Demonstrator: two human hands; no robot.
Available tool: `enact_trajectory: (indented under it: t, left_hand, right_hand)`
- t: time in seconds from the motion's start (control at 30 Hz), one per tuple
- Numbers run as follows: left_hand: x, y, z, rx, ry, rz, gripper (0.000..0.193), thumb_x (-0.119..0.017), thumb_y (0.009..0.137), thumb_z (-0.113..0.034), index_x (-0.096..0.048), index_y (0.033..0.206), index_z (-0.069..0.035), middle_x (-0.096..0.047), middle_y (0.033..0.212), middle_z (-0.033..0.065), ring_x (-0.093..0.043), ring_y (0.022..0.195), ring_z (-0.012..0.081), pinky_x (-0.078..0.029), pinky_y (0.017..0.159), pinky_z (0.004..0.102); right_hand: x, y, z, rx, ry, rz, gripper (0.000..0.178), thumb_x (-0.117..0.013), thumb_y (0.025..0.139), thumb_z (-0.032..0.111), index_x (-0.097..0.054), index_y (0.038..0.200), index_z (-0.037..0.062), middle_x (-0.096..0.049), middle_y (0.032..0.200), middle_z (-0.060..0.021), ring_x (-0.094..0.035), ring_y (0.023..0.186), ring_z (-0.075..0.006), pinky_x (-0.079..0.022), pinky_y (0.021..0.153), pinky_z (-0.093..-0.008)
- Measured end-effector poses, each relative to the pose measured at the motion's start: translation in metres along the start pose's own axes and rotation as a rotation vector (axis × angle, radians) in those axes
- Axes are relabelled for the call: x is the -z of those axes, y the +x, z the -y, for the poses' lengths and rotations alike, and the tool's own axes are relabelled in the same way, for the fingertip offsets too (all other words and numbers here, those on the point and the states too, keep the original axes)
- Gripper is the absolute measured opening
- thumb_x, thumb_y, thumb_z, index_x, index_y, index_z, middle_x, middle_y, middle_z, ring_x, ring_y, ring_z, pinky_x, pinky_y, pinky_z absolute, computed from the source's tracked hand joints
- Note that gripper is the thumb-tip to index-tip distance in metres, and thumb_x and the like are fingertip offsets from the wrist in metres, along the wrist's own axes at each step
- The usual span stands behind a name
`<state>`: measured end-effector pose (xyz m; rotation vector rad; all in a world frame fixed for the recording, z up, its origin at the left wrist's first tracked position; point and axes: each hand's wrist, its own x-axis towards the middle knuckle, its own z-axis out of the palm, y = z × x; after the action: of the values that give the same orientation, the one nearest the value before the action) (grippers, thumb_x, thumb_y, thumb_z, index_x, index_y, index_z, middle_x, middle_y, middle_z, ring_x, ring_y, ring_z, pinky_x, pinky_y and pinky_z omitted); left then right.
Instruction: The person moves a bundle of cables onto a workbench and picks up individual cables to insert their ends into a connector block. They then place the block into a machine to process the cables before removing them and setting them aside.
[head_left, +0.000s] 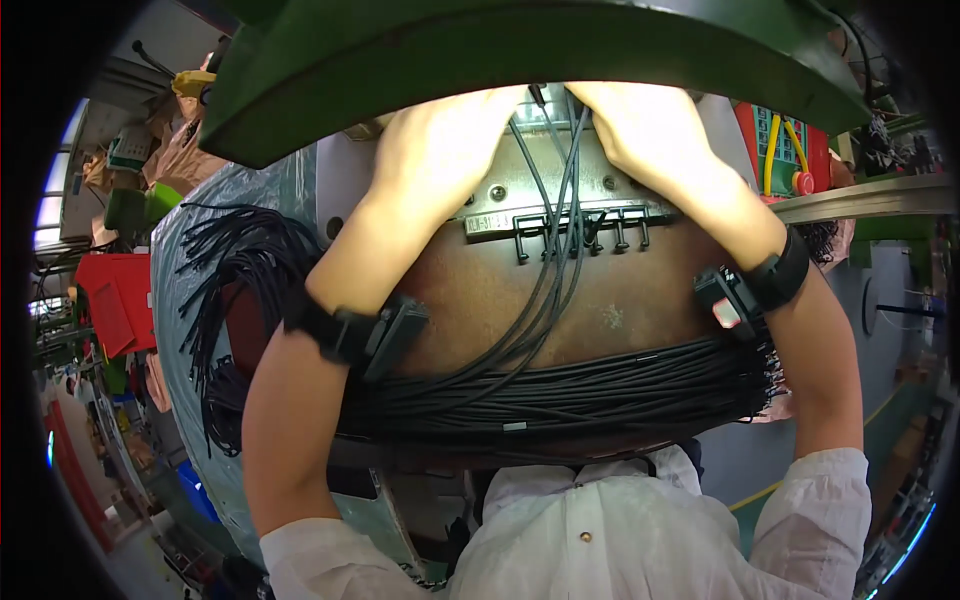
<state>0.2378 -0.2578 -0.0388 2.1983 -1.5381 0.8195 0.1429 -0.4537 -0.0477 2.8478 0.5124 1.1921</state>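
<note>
Both my hands reach under the green machine head [530, 50], whose lower edge hides the fingers. My left hand [450, 135] lies left of several thin black cables [560, 270], and my right hand [645, 130] is just right of them. What either hand grips, if anything, is out of sight. The cables run up between the hands over a metal plate [520, 185] in bright light. Below it they pass through a black rack with hooked prongs [580, 230], then curve down to a thick bundle of black cables [560, 395] along the bench's near edge.
More black cables [230, 290] hang in a looped pile at the left, on plastic sheeting [175, 300]. A red bin [115, 300] stands farther left. At the right is a red and green control box [790, 155] with a red button, near a wooden board [860, 195].
</note>
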Motion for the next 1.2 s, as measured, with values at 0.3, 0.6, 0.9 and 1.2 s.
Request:
enact_trajectory:
  t: [0.3,0.6,0.9,1.2]
  left_hand:
    - [-0.032,0.007,0.0,-0.066,-0.027,-0.1,0.016,-0.061,0.079,-0.02,-0.068,0.089,-0.01,-0.064,0.083,0.0068,-0.062,0.074,0.0239,-0.05,0.065,0.0346]
    - [-0.035,-0.005,0.01,0.164,0.024,0.014,0.026,-0.066,0.077,-0.036,-0.068,0.083,-0.012,-0.062,0.071,0.0072,-0.06,0.06,0.0249,-0.049,0.053,0.0359]
    - [-0.026,0.008,0.003,0.106,-0.018,0.006,0.031,-0.066,0.078,-0.027,-0.062,0.099,-0.004,-0.062,0.072,0.0119,-0.061,0.065,0.0299,-0.05,0.059,0.0392]
    - [0.161,-0.113,-0.058,0.332,-1.544,1.252,0.067,-0.049,0.092,-0.039,-0.024,0.141,-0.002,-0.04,0.138,0.0168,-0.044,0.122,0.0302,-0.031,0.102,0.037]
  right_hand:
    - [0.005,-0.013,-0.02,-0.46,0.124,0.287,0.031,-0.065,0.078,0.025,-0.063,0.101,0.0045,-0.065,0.078,-0.0165,-0.064,0.071,-0.0308,-0.052,0.067,-0.0377]
    - [-0.01,-0.016,-0.025,-0.622,0.171,0.377,0.036,-0.069,0.075,0.039,-0.068,0.095,0.0085,-0.066,0.078,-0.0107,-0.063,0.07,-0.0224,-0.05,0.064,-0.0354]
    - [0.003,-0.006,-0.027,-0.604,-0.036,0.518,0.04,-0.066,0.079,0.037,-0.063,0.1,0.003,-0.066,0.081,-0.0134,-0.062,0.073,-0.0278,-0.049,0.069,-0.0386]
    - [0.234,-0.177,0.016,-0.653,0.305,0.107,0.032,-0.043,0.09,0.005,-0.05,0.12,-0.0036,-0.056,0.117,-0.0166,-0.054,0.105,-0.0242,-0.043,0.09,-0.0335]
